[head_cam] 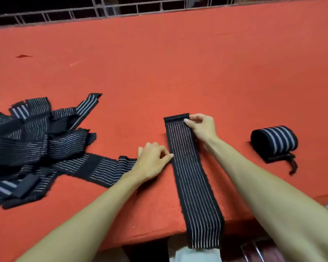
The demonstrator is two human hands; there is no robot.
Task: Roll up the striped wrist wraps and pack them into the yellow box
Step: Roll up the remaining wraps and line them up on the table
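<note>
A black wrist wrap with thin white stripes (pixel 191 178) lies stretched out flat on the red table, its near end hanging over the front edge. My right hand (pixel 202 125) pinches the wrap's far end at its right corner, where the end is folded over. My left hand (pixel 153 159) touches the wrap's left edge with a fingertip, fingers loosely curled. A rolled-up wrap (pixel 275 141) lies on the table to the right, its loop strap trailing. A pile of loose wraps (pixel 32 146) covers the left side. No yellow box is in view.
The red cloth table (pixel 178 63) stretches far back to a white wire grid (pixel 102 10) along its rear edge. A small dark mark (pixel 24 56) sits at the far left. The table's front edge runs just below my forearms.
</note>
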